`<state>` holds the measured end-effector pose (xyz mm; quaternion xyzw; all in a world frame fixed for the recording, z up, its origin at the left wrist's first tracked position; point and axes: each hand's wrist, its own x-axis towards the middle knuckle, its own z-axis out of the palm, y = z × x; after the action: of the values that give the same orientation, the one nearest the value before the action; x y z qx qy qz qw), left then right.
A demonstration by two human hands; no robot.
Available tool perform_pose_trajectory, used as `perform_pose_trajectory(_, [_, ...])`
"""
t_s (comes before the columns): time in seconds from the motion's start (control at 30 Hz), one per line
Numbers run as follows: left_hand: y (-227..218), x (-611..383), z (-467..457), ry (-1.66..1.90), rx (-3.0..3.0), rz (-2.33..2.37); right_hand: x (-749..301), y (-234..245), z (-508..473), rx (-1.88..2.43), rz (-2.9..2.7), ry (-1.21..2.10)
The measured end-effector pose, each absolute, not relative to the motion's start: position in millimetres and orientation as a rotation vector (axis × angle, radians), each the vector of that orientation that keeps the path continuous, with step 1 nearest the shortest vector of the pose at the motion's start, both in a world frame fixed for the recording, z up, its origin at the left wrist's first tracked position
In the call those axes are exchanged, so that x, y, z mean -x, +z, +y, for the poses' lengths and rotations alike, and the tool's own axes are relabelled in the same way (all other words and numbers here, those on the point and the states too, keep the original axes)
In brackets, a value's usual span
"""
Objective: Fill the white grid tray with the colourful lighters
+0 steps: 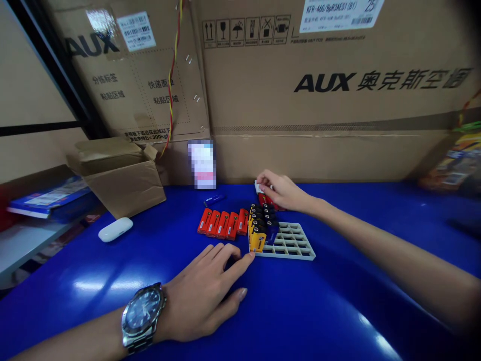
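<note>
My left hand (pixel 208 288), with a watch on the wrist, hovers low over the blue table. Its fingers are apart, and the index fingertip is at the near left corner of the pale grid tray (pixel 295 256). Standing in the tray's left cells are several yellow black-topped pieces (pixel 257 240) and blue black-topped pieces (pixel 272 233), shaped like lighters. Behind the tray, my right hand (pixel 281 190) is closed in a pinch at a small white-ended piece (pixel 257 187). Red pieces (pixel 265 199) lie below that hand, partly hidden. Left of the tray, several red lighter-shaped pieces (pixel 224 224) lie in a row.
A blue piece (pixel 215 200) lies behind the red row, before a phone with a blurred screen (pixel 203 164). An open cardboard box (pixel 120 175) and a white oval case (pixel 115 229) are at left. Large cartons (pixel 255 110) wall off the back. Packets (pixel 456 163) stand at right.
</note>
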<state>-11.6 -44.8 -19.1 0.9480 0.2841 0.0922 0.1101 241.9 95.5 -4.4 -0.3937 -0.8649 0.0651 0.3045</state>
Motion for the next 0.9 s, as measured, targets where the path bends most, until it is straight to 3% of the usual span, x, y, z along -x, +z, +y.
perform_pose_trajectory(0.43, [-18.4, 12.4, -45.6, 0.260, -2.778, 0.850, -168.7, -27.3, 154.2, 0.858, -2.776, 0.051])
perform_pose_trajectory(0.73, [-18.0, 11.8, -44.9, 0.232, -2.772, 0.868, -202.2, -13.1, 127.8, 0.939, -2.320, 0.322])
perform_pose_trajectory(0.9, [-19.0, 12.2, -45.4, 0.228, -2.753, 0.863, -233.0, -2.0, 94.1, 0.928, -1.814, 0.649])
